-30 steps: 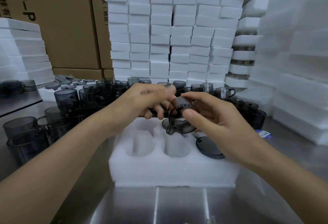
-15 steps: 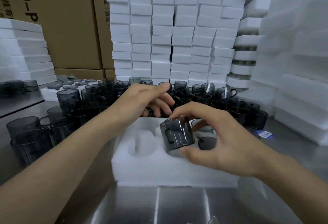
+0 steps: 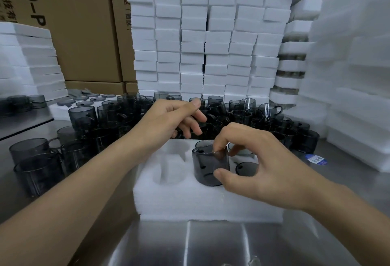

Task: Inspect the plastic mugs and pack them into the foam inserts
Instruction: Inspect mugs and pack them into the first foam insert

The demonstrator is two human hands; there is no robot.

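A white foam insert lies on the steel table in front of me. A smoky grey plastic mug stands in its near middle cavity, part-way sunk into the foam. My right hand holds the mug, thumb on the side wall and fingertips on the rim. My left hand hovers above the insert's far edge, fingers loosely bent and holding nothing, just over the crowd of loose grey mugs. Another mug sits in the far cavity behind my right fingers. A dark round lid lies in the insert's right side.
Several more grey mugs stand at the left on the table. Stacks of white foam blocks form a wall behind, with more foam on the right. Cardboard boxes rise at the back left. Loose lids lie far left.
My right hand turned the mug from tilted to upright and lowered it into the insert's cavity. My left hand let go of it and drew back over the loose mugs.
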